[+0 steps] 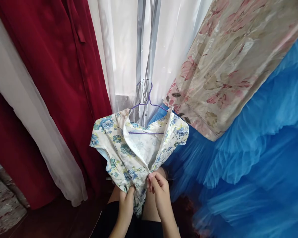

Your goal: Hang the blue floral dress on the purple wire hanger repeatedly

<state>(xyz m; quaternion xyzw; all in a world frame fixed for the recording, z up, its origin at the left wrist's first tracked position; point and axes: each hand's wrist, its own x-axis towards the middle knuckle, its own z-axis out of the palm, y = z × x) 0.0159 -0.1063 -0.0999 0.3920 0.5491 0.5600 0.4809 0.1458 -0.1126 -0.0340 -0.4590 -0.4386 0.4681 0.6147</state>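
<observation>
A white dress with blue and yellow flowers (124, 148) hangs by its shoulders on a purple wire hanger (152, 104). It has short cap sleeves, and its front lies open in a deep V with the pale lining (145, 145) showing. My right hand (160, 188) is closed in a pinch at the bottom of the V, where the two edges meet. Whether a zip pull sits between those fingers is hidden. Lower and to the left, my left hand (126, 201) grips the side of the dress, thumb on top. Below my hands, the dress narrows and hangs between my knees.
Grey straps (140, 43) hang down behind the hanger, before a white curtain (124, 43). Red cloth (49, 66) and a sheer white strip (42, 132) hang at left. A beige floral garment (228, 76) and blue ruffled tulle (258, 148) fill the right.
</observation>
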